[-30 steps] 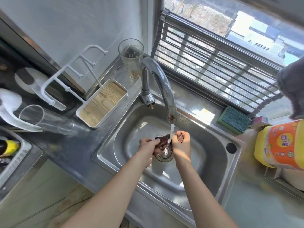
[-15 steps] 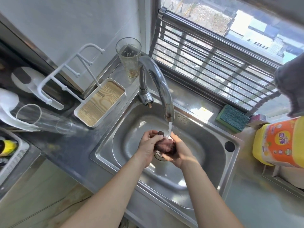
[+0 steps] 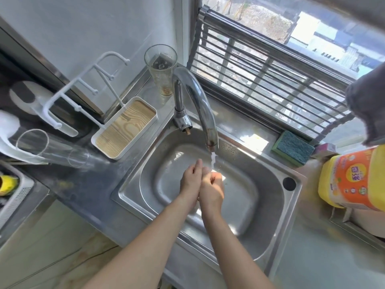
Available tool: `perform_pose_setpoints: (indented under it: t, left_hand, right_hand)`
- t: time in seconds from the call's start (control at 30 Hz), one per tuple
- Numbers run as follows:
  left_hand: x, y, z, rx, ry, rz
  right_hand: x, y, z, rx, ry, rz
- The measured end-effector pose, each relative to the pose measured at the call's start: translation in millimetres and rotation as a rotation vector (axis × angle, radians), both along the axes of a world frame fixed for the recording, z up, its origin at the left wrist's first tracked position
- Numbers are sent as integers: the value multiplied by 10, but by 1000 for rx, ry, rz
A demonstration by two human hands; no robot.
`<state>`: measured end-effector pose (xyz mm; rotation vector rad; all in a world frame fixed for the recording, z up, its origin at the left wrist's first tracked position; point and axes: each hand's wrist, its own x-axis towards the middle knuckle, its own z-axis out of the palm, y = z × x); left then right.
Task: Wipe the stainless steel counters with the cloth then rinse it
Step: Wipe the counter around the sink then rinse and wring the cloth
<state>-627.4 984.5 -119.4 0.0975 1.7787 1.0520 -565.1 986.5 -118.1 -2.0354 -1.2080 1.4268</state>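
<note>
Head view: left hand and right hand pressed together under the faucet stream over the sink, cloth hidden, grip unclear

A big window with dark bars fills the far right corner, and bright sun comes in through it. The wall on the left is plain and pale. Light floor shows at the bottom left
</note>
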Motion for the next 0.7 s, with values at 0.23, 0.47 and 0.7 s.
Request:
perform_pose_setpoints:
  t: [0.23,0.47,0.7]
  left_hand:
    - [57,29,74,37,-137,38]
    - [-91,-154,116,-50,-459,19]
    - [30,-65,70,-137,79,66]
  right_hand:
    - [75,389,112,0,-126,-19]
    - [210,491,97,1,190,-226]
    - [77,268,68,-255,305,-137]
